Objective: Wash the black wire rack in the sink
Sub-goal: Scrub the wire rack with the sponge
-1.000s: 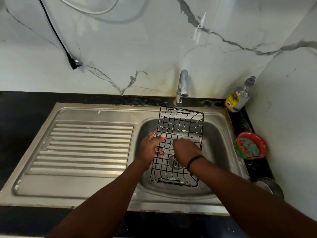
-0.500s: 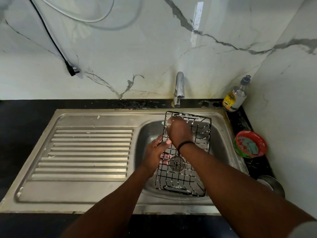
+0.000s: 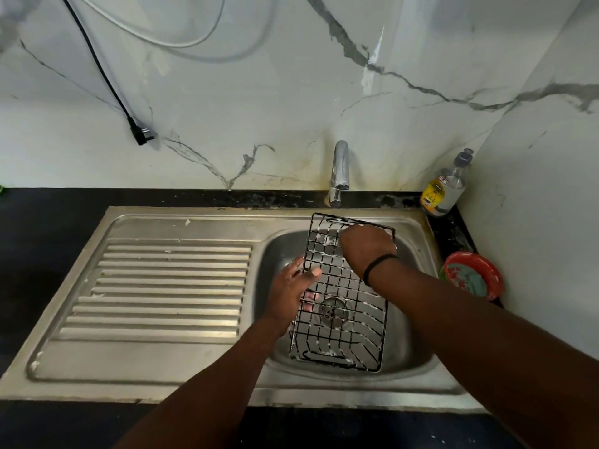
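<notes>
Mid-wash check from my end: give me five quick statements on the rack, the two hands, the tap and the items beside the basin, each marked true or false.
1. The left hand grips the left edge of the black wire rack. True.
2. The right hand rests on the ribbed draining board. False: it is at the rack's far end, over the sink.
3. A stream of water runs from the tap. False: no stream is visible.
4. A red bowl sits on the counter right of the basin. True.
5. The clear bottle lies on its side. False: it stands upright in the corner.
</notes>
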